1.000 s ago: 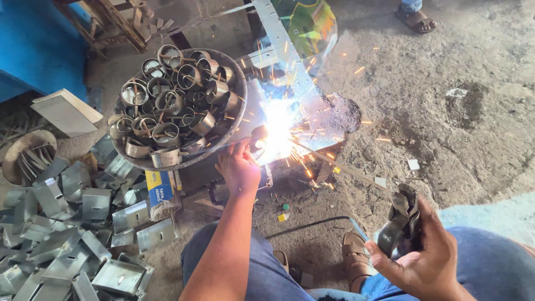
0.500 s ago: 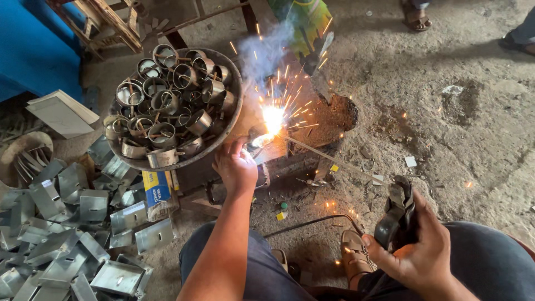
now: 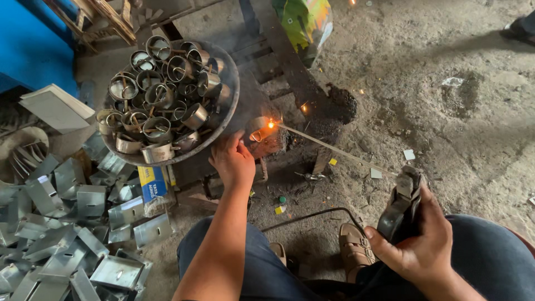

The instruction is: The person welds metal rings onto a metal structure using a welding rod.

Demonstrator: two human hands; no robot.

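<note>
My right hand (image 3: 422, 245) grips a black welding electrode holder (image 3: 400, 203) at the lower right. A thin welding rod (image 3: 334, 149) runs from it up-left to a small metal ring piece (image 3: 259, 129), where the tip glows orange. My left hand (image 3: 233, 160) rests against that piece from below, fingers curled on it. The piece sits on a dark metal stand just right of a round pan (image 3: 229, 78) piled with several finished metal rings (image 3: 161, 100).
A heap of flat bent sheet-metal pieces (image 3: 61, 223) covers the floor at left. A blue surface (image 3: 33, 44) is at the upper left. A black cable (image 3: 312, 214) crosses the dirt floor by my sandalled foot (image 3: 355, 248). Another person's shoe (image 3: 521, 25) shows top right.
The bright arc and spray of sparks have died down to a small orange glow at the rod tip. Both hands keep their grip and position.
</note>
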